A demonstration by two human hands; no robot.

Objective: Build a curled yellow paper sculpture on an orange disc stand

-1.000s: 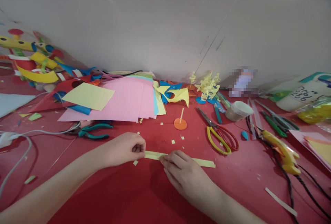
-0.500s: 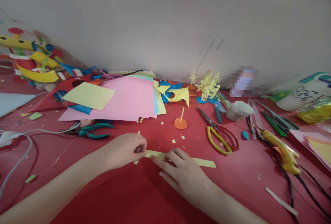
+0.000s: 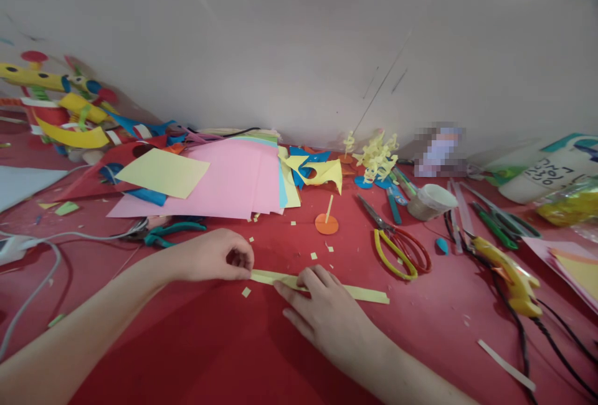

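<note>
Paper strip (image 3: 367, 294) runs beneath the right hand (image 3: 323, 310).

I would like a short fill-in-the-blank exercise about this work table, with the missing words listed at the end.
1. Of the two ends of the pale paper strip, seen from the camera, the left hand is at the ____ one.
2. The scissors have one red handle and one ____ handle.
3. The round disc with a thin pale stem is ____.
4. The tabletop is coloured ____.

Missing words: left; yellow; orange; red.
</note>
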